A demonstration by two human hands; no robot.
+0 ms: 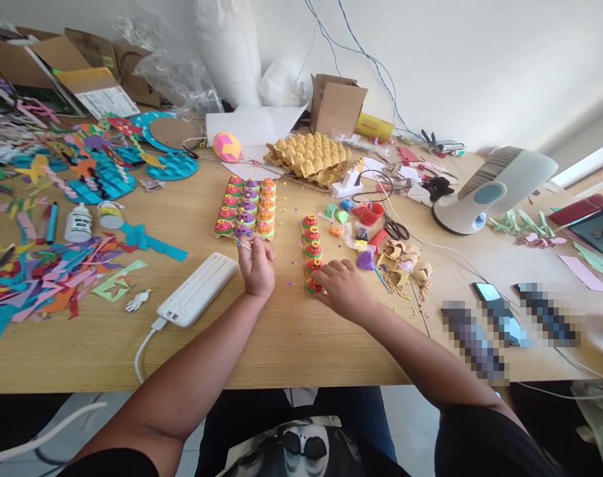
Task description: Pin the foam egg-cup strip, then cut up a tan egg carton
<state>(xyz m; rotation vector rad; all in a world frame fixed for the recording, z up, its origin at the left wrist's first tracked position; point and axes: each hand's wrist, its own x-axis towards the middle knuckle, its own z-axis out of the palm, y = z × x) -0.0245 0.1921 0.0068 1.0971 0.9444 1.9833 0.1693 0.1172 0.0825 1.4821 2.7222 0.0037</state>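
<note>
"My printed black shirt [301,447] is closest, below the edge of the table [281,338]."

"And what is your left hand [256,268] doing?"

"Its fingers are curled in, pinching some thin sticks [246,244] at the tips; they're too small for me to count. It is just in front of three painted egg-carton rows [246,207], side by side: red and green, then purple, then orange."

"What about the right hand [344,288]?"

"Bent over, palm down, its fingers on the near end of a separate red-and-green row [313,250] with yellow rings on top. I can't tell whether they grip it or only rest there."

"So that row is apart from the other three?"

"Yes, to their right, with bare wood between. Further right are a purple lump [366,260], black-handled scissors [397,229] and torn carton pieces [403,262]. A white power bank [198,289] lies left of my left hand, and an uncut egg tray [309,156] sits behind the rows."
</note>
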